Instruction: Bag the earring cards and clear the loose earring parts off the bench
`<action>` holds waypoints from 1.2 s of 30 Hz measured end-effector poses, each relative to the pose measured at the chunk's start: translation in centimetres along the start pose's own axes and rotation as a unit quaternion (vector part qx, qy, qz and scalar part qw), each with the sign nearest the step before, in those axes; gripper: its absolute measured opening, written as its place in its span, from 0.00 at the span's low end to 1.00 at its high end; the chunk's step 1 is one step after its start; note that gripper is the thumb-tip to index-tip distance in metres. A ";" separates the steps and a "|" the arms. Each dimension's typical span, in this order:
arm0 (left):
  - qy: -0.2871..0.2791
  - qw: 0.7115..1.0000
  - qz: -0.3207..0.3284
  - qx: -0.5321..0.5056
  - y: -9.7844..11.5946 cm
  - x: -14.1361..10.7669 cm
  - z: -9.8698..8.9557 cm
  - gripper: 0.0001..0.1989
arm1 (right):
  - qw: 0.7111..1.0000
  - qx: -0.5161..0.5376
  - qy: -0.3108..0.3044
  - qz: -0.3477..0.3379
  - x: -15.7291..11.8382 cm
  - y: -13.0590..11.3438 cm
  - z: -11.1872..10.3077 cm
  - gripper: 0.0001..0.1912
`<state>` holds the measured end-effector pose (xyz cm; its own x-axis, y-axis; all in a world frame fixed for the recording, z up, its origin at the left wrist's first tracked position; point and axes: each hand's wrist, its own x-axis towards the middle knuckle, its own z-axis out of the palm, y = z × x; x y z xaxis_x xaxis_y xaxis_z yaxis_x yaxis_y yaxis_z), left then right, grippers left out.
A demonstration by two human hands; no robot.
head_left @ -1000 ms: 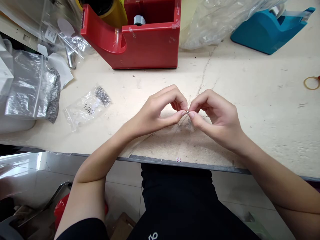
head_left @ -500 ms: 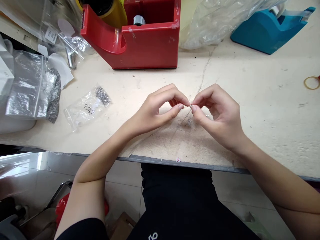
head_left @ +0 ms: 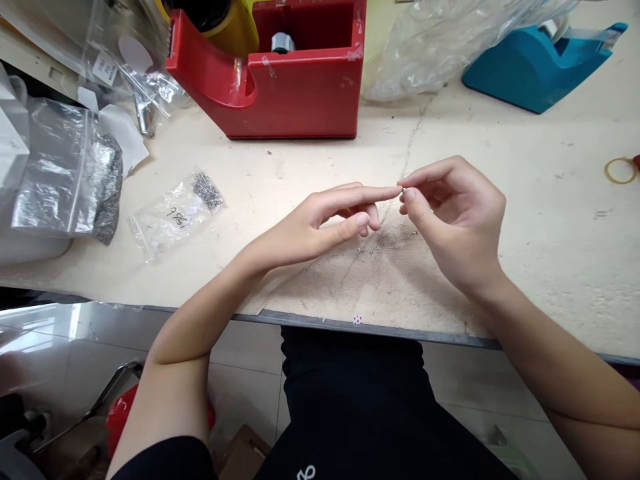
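Note:
My right hand [head_left: 457, 223] pinches a tiny metallic piece [head_left: 404, 191] between thumb and index finger, above the tabletop. The index finger of my left hand [head_left: 325, 217] is stretched out, its tip touching or nearly touching that piece. The left thumb is apart from the index finger, and nothing shows between them. Several small metal bits [head_left: 371, 252] and thin pins lie on the table below the hands. To the left lies a clear zip bag [head_left: 170, 217] marked with handwritten digits, with small dark metal parts in one corner.
A red tape dispenser [head_left: 300, 97] stands behind the hands, a blue one [head_left: 537, 67] at the back right. Plastic bags [head_left: 55, 173] crowd the left side. A yellow ring [head_left: 620, 171] lies far right. The table's front edge [head_left: 400, 335] runs before my body.
My right hand has moved right and slightly up with the tiny piece. My left index finger has straightened toward it, away from the left thumb.

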<state>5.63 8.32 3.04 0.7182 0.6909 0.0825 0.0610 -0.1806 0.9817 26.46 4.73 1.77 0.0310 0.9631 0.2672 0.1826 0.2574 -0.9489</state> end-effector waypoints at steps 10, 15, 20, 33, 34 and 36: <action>0.015 0.998 -0.052 -0.033 0.1 0.2 -0.3 0.19 | 0.998 0.025 0.002 0.050 0.4 0.2 -0.1 0.10; 0.094 0.995 -0.045 -0.005 -0.7 0.6 -0.8 0.17 | 0.997 0.052 -0.014 0.059 0.5 0.4 -0.3 0.09; 0.167 0.984 -0.052 0.013 -2.2 1.0 -2.1 0.15 | 0.995 0.075 -0.024 0.068 0.5 0.3 -0.4 0.05; 0.223 0.969 -0.087 0.057 -2.2 1.1 -3.3 0.14 | 0.987 0.118 -0.013 0.112 0.7 0.4 -0.3 0.05; 0.222 0.969 -0.088 0.056 -2.2 1.1 -3.3 0.14 | 0.984 0.125 -0.011 0.125 0.8 0.4 -0.3 0.06; 0.224 0.969 -0.089 0.054 -2.3 1.1 -3.3 0.14 | 0.979 0.140 -0.008 0.151 0.9 0.5 -0.3 0.08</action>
<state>3.98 11.84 1.47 0.3176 0.9482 0.0046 0.2452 -0.0868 0.9656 26.91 5.70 1.59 0.0261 0.9991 -0.0324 -0.1088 -0.0293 -0.9936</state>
